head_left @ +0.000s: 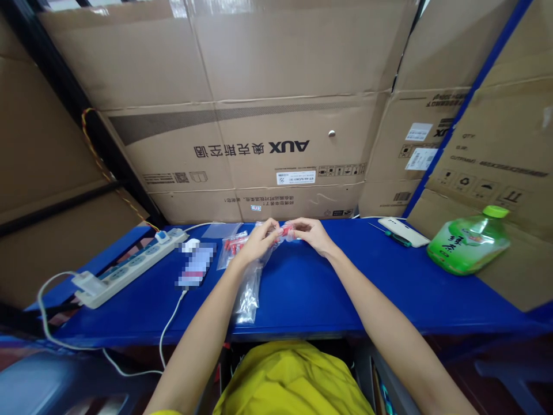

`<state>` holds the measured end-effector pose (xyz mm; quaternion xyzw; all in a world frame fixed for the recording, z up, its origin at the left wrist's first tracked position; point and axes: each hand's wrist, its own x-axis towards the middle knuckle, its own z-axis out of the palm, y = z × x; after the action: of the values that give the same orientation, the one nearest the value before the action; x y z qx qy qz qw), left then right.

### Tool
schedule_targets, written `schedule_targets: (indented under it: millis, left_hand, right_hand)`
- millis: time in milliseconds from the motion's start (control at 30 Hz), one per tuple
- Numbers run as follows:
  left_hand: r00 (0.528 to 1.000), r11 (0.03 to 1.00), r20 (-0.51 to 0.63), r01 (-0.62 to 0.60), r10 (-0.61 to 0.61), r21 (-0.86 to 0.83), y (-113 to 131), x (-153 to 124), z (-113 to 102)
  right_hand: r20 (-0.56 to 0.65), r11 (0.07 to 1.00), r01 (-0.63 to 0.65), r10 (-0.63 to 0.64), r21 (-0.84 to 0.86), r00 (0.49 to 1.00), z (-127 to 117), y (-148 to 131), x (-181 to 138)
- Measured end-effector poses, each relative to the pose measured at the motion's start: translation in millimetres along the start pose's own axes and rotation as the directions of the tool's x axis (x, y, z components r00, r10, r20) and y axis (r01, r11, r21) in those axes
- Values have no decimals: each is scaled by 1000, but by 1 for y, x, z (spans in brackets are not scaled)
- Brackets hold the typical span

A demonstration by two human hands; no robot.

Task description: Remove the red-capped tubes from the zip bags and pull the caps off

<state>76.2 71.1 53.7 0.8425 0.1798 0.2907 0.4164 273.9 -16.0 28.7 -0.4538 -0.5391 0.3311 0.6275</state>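
Observation:
My left hand point(258, 241) and my right hand point(311, 233) meet over the back of the blue table point(345, 288), fingers pinched together on a small clear plastic bag point(287, 231) with red pieces inside. A long strip of clear plastic bags point(248, 291) hangs from under my left hand toward the table's front edge. Another small bag of red parts point(233, 246) lies just left of my left hand, with an empty clear bag point(220, 230) behind it.
A white power strip point(129, 268) with its cable lies at the left, a blurred phone point(195, 264) on a charging cord beside it. At the right lie a white phone point(404, 230), a small screwdriver point(391, 233) and a tipped green bottle point(469, 242). Cardboard boxes point(259, 115) wall the back.

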Motion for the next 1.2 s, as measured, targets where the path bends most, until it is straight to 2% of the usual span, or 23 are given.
schedule_targets:
  millis: [200,333,433,700,833,900,1033,1100,1200]
  left_hand:
    - [999,999,-12,-33,33,-9,-4,1,1]
    - [995,991,-69,-63,72,120,-13,4,6]
    - [994,983,-86,-56,72,174,-14,5,9]
    - [989,989,-105,-88,101,122,-4,4,3]
    - [989,994,-123,-74,84,84,-8,7,0]
    - [982,995,-174,-57,71,86,-13,8,-4]
    - [932,993,-359,0,43,117,-24,10,-17]
    - [885,985,-466,85,-5,150,-28,10,-22]
    - [826,952,-557,231,-83,200,-31,8,-23]
  right_hand:
    - [8,999,34,-34,-41,999,1,-3,-1]
    - [53,994,37,-32,-98,998,3,-3,-3]
    - [21,993,29,-27,-112,999,4,-1,-3]
    - [-54,996,-77,80,49,995,-7,2,-1]
    - [-78,995,-94,96,36,992,-11,0,-1]
    - [-105,996,-84,86,21,991,-16,0,0]
    - [-271,1000,-20,20,3,962,-37,2,5]
    - [-375,997,50,-66,-53,925,-48,5,7]
    - [-407,981,59,-131,-183,904,-56,13,8]
